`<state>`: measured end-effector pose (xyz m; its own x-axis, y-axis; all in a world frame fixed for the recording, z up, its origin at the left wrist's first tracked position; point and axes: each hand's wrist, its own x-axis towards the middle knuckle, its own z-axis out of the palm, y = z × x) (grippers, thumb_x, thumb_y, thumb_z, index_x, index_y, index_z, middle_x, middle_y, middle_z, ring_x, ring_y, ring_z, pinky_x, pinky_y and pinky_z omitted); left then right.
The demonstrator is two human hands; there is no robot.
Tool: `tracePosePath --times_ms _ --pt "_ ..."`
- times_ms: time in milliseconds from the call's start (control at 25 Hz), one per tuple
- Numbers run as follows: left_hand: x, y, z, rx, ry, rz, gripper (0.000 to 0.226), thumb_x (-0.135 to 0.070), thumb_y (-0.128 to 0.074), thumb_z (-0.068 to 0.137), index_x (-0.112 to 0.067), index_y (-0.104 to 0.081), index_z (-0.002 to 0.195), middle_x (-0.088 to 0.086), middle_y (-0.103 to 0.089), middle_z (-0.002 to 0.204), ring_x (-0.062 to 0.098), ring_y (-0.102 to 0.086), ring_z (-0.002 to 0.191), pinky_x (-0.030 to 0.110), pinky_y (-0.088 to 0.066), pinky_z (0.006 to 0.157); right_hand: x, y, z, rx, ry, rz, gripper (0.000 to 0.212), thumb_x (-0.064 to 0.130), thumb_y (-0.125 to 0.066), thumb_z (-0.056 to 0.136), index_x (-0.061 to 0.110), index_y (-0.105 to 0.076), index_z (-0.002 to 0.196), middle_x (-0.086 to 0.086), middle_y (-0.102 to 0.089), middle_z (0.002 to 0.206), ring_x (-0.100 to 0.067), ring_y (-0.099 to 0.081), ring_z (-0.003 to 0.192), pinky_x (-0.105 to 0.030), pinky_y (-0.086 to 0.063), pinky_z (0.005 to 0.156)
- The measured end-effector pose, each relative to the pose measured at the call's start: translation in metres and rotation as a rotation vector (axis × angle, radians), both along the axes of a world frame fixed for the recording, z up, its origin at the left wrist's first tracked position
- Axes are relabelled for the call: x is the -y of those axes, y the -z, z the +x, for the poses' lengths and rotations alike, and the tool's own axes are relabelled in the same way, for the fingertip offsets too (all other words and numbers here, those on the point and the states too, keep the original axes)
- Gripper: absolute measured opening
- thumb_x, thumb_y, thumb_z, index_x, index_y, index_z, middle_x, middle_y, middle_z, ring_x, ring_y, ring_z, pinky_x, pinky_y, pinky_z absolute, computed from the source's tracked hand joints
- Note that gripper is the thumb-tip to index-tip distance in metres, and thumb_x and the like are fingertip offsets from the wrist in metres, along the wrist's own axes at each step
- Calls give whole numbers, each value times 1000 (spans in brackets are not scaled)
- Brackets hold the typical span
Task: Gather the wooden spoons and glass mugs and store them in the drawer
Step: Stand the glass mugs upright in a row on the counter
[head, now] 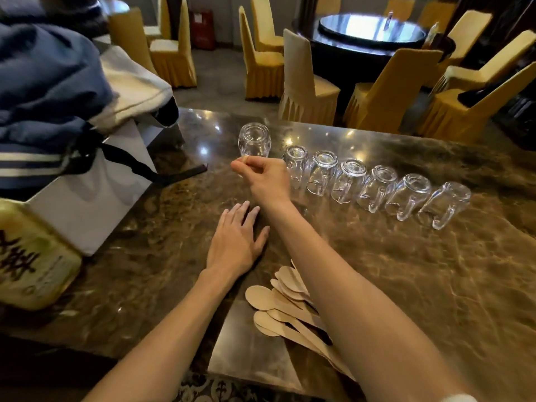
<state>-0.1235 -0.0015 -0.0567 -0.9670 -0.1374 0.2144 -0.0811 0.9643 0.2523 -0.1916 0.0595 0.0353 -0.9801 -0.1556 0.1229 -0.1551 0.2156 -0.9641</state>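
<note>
The left hand (235, 242) lies flat on the bench (406, 271) while the right hand (266, 177) pinches the end mug (254, 140) beside the mug row (351, 181), spoons (284, 303) heaped nearer, and so thin a pinch may let the glass slip onto its neighbours.

1. Single head-worn view, looking forward and down over the polished brown marble counter (377, 271).
2. Close in: the right hand (266, 178) pinching an upturned clear glass mug (254, 139) sits just above centre.
3. Beyond that grip, yellow cloth-covered chairs (307, 82) fill the top.
</note>
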Motion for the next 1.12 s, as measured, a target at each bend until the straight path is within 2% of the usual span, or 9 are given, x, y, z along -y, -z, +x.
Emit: tracePosePath --times_ms 160,480,680,880,1120 --pt "4 2 -2 -3 33 5 57 -47 -39 94 -17 -33 143 8 -32 151 22 -22 142 36 -6 117 12 14 -17 51 70 69 17 27 -71 82 11 -76 86 -6 -75 85 -20 -67 86 -42 -51 84" --pt "6 2 -3 -33 42 12 57 -46 -39 94 -15 -36 141 9 -34 149 22 -24 141 38 -9 119 17 31 -30 77 198 204 16 27 -67 85 14 -75 83 -6 -73 80 -20 -66 79 -31 -51 72" --pt "6 4 -4 -42 39 4 57 -48 -37 94 -18 -35 142 7 -34 150 21 -23 141 37 -7 118 15 35 -33 107 242 229 16 25 -66 87 12 -75 84 -9 -73 86 -23 -66 84 -40 -54 79" --pt "6 5 -4 -37 34 -4 58 -49 -37 94 -18 -34 143 7 -33 151 21 -22 142 35 -4 116 14 36 -34 115 269 261 17 27 -65 87 13 -75 85 -10 -73 87 -24 -66 86 -38 -53 79" --pt "6 5 -4 -34 36 -6 58 -49 -38 93 -17 -35 142 7 -33 151 21 -22 142 36 -5 117 13 33 -37 132 301 286 19 27 -66 86 13 -74 97 -10 -73 96 -25 -66 94 -38 -53 83"
